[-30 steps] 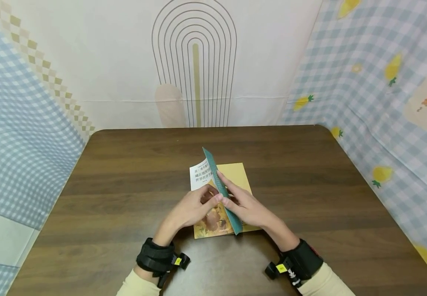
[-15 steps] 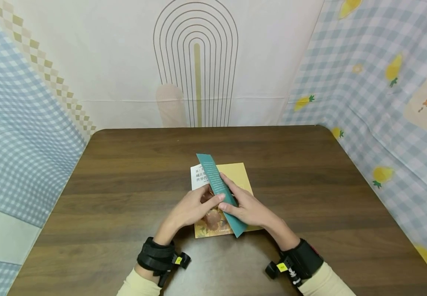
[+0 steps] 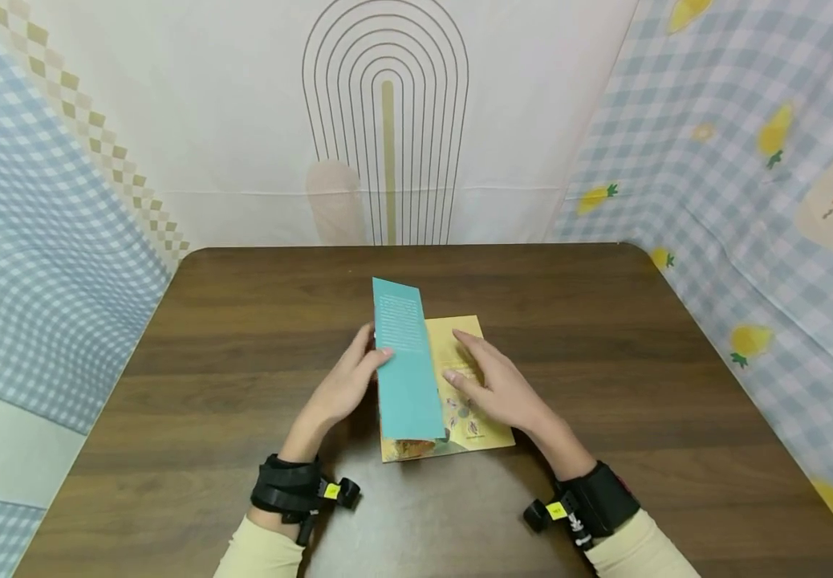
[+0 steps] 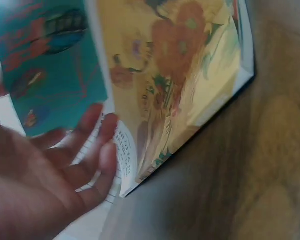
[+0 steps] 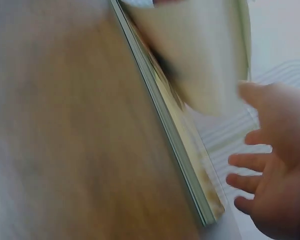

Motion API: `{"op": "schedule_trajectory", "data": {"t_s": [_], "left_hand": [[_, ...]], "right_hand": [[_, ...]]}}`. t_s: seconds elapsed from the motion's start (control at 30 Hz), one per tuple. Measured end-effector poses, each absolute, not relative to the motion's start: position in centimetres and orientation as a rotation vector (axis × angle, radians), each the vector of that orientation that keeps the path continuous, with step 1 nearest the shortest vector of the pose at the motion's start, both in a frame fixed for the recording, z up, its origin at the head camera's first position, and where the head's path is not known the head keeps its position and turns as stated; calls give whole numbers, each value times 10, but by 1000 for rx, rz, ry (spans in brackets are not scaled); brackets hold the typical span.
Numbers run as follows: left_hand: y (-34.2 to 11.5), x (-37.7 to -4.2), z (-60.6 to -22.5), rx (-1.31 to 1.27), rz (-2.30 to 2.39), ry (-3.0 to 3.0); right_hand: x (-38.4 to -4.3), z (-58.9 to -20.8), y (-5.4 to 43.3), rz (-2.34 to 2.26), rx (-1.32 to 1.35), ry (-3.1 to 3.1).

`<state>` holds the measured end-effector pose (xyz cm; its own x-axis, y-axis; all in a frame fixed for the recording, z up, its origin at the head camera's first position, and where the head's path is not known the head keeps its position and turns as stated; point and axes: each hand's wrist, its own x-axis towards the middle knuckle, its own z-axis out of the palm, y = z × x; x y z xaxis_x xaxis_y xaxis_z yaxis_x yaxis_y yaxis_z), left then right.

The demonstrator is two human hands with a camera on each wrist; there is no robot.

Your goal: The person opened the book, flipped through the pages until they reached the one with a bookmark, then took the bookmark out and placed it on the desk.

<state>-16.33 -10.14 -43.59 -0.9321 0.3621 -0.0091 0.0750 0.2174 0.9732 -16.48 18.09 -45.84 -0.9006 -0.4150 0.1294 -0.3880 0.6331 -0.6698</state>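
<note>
A thin book lies on the brown table; its yellow page (image 3: 470,429) with small drawings shows in the head view. A teal flap (image 3: 408,385) with white print stands tilted over the book's left half. My left hand (image 3: 344,384) holds the flap's left edge, thumb on the near face and fingers behind. The left wrist view shows the flap's other face (image 4: 50,65), with red lettering, beside a sunflower picture (image 4: 175,60). My right hand (image 3: 503,389) hovers over the yellow page with fingers extended, apart from the flap. In the right wrist view its fingers are spread.
The dark wooden table (image 3: 243,321) extends around the book on all sides. Behind it hangs a white cloth (image 3: 236,120) with arch lines, and blue checked cloth (image 3: 713,185) hangs on both sides. Black wrist cameras (image 3: 347,492) project inward from both forearms.
The teal flap has swung left from nearly edge-on to broadly facing the camera. My left hand has moved left and up to its outer edge. The right hand has drawn off the flap.
</note>
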Motion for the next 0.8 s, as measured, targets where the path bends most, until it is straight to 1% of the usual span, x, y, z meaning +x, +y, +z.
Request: {"op": "schedule_trajectory", "data": {"t_s": [0.2, 0.3, 0.4, 0.47, 0.67, 0.8], "left_hand": [[-116, -170, -433, 350, 2176, 2117], [-126, -173, -434, 386, 2261, 2130], [-136, -176, -435, 440, 2248, 2179], [-142, -177, -436, 429, 2221, 2189], [-158, -179, -438, 258, 2193, 2143], [-164, -180, -441, 168, 2134, 2221]], "right_hand": [[-174, -462, 197, -864, -635, 2936], [-176, -464, 204, -797, -611, 2935], [-176, -466, 209, -739, -586, 2926], [-176, -466, 211, -691, -561, 2920], [-178, -465, 216, -586, -487, 2871], [-181, -461, 221, -580, -459, 2850]]}}
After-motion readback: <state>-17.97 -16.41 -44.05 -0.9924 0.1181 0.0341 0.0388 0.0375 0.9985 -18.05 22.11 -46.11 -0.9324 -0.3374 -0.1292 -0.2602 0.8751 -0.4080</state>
